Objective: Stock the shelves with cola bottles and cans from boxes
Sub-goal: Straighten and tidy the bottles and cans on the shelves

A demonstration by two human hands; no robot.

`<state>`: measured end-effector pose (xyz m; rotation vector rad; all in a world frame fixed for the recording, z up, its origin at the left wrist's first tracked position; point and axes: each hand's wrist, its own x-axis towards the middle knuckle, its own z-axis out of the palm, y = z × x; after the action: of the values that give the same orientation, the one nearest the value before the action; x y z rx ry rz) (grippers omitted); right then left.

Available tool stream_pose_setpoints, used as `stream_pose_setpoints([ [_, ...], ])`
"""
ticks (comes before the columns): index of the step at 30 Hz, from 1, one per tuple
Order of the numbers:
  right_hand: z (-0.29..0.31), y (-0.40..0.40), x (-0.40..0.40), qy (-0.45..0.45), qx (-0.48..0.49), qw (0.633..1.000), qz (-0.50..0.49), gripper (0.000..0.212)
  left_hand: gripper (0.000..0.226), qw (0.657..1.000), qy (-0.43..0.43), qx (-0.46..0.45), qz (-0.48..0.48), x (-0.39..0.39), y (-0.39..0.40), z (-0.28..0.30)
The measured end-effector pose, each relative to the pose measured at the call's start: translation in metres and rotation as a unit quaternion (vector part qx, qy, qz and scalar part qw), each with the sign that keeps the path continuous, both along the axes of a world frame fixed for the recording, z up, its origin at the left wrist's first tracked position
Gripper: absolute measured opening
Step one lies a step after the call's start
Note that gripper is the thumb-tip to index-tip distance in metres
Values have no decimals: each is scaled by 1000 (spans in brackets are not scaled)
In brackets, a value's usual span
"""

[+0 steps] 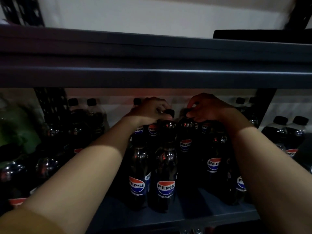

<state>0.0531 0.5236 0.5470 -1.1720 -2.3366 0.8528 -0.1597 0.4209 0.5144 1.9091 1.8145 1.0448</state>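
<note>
- Head view, far left: a blurred green shape (18, 129) sits at the shelf's left end, beside a perforated dark upright (50, 102); what the green thing is cannot be told.
- Just right of the upright, a dim group of cola bottles (81, 125) stands on the dark shelf board (168, 217), black caps up, more of them in shadow toward the front.
- Left hand (148, 110) reaches in under the upper shelf beam (152, 76), its forearm crossing from the lower left. Its fingers are curled over the top of a bottle in the middle cluster; a black cap (169, 113) shows just at the fingertips, on their right side. Whether the fingers clamp that cap or the neck of a bottle under the palm cannot be told.
- Middle cluster of Pepsi bottles (166, 179) stands upright between the two forearms, packed close, labels facing forward, the front pair near the board's edge.
- Right hand (207, 107) comes in from the lower right, fingers curled narrow, thumb and fingertips pinching the dark cap (189, 114) of a back-row bottle (185, 132); the cap lies directly under the fingertips and the bottle hangs below the hand.
- Far right: two more bottles (287, 130) stand well apart from the hands, past another dark upright (265, 107).
</note>
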Motion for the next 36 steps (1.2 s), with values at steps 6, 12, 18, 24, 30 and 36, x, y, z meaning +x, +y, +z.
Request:
stream_pose_setpoints([
  [6, -4, -9, -14, 20, -5, 999, 32, 24, 28, 999, -51, -5, 16, -10, -22, -2],
  [12, -8, -21, -34, 47, -24, 997, 60, 28, 29, 986, -153, 0, 69, -22, -39, -12],
  [18, -8, -35, -52, 46, -25, 995, 81, 28, 35, 976, -188, -3, 107, -37, -55, -18],
  [24, -10, -44, -66, 51, -36, 994, 89, 31, 35, 974, -195, 5, 114, -43, -70, -21],
  [30, -14, -43, -76, 44, 6, 995, 90, 25, 31, 969, -207, 21, 130, -47, -74, -26],
  [36, -19, -40, -81, 49, 24, 996, 72, 33, 32, 969, -192, 43, 146, -50, -70, -30],
])
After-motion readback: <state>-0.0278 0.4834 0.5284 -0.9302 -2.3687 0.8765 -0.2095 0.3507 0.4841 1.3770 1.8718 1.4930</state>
